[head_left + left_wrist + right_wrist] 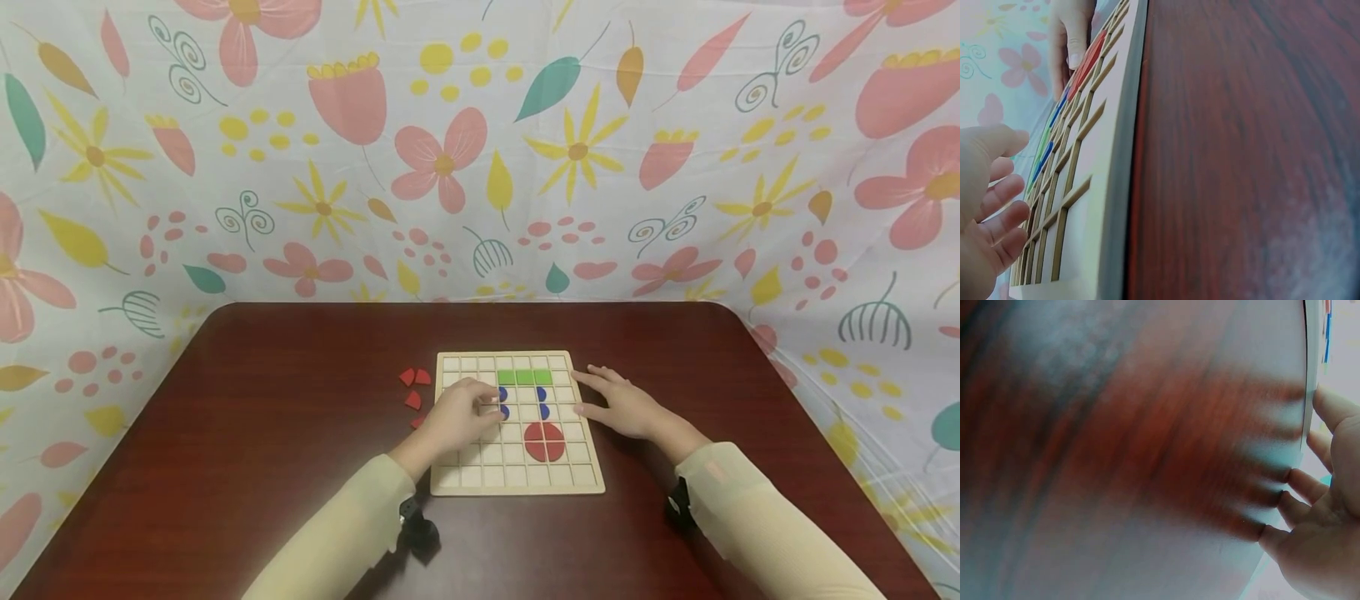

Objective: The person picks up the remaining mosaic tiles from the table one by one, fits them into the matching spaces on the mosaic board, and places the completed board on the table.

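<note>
A pale wooden grid board point(465, 477) lies flat on the table. My left hand point(459, 414) hovers over its left half, thumb and fingers loosely bent beside two blue pieces point(504, 412) that the fingertips partly cover. In the left wrist view the gap between thumb and fingers of the left hand point(997, 194) shows nothing held. More blue half-round pieces point(544, 412) sit in cells to the right, below a row of green squares point(525, 377). Red quarter pieces form a red circle point(543, 442) near the front. My right hand point(622, 404) spreads its fingers against the board's right edge.
Several loose red quarter pieces point(412, 401) lie on the dark red table point(262, 433) left of the board, one partly behind the left hand. A flower-patterned cloth point(442, 167) hangs behind the table and along its sides.
</note>
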The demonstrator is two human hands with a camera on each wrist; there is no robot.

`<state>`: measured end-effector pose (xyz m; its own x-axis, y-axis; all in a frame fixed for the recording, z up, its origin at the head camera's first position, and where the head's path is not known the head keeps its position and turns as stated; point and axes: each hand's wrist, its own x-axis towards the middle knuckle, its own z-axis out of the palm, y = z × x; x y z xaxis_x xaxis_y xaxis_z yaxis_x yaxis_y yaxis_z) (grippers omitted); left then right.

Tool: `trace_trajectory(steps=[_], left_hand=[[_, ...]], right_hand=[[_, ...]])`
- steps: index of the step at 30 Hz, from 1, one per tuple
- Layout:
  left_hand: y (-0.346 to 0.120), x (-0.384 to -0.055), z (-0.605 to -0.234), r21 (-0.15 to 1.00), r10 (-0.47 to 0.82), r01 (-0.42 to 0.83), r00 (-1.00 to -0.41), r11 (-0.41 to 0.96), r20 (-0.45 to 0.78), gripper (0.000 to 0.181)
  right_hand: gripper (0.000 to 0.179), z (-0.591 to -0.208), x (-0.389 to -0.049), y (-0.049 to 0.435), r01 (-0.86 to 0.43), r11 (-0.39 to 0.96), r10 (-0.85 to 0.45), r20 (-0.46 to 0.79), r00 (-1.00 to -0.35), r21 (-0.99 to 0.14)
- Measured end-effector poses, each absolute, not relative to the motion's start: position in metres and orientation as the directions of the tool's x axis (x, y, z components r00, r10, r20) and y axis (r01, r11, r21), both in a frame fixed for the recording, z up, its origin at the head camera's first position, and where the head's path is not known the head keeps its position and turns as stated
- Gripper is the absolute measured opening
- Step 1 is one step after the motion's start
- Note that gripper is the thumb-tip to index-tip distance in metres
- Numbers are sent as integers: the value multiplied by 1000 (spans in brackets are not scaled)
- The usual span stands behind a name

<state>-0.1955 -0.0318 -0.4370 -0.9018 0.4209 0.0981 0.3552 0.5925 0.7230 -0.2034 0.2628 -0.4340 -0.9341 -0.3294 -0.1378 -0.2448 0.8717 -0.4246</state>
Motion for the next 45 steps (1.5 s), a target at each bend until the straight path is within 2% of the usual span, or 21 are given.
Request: trace_trajectory(steps=[16,23,30,34,40,45], left_hand=[[-53,-194,-434,738,371,340,-919,582,131,35],[-65,-198,-434,731,332,352,-926,584,181,37],[-81,-199,-431,747,270,304,-947,591,172,41],[-92,-199,-430,746,231,269,-960,609,157,39],[-109,-200,-430,732,170,253,-967,632,188,31],[-124,-198,-430,717,134,226,-974,659,184,27]], right_hand=[[68,-434,-202,261,-251,874,-329,-127,-936,-415],[66,-431,-205,256,-240,890,-308,-122,-944,-387],[65,-428,-206,254,-243,896,-307,-123,-944,-372],[70,-428,-209,260,-248,877,-337,-158,-928,-411],[89,-424,-213,266,-230,855,-367,-230,-901,-465],[92,-423,-215,265,-221,855,-368,-247,-897,-470]])
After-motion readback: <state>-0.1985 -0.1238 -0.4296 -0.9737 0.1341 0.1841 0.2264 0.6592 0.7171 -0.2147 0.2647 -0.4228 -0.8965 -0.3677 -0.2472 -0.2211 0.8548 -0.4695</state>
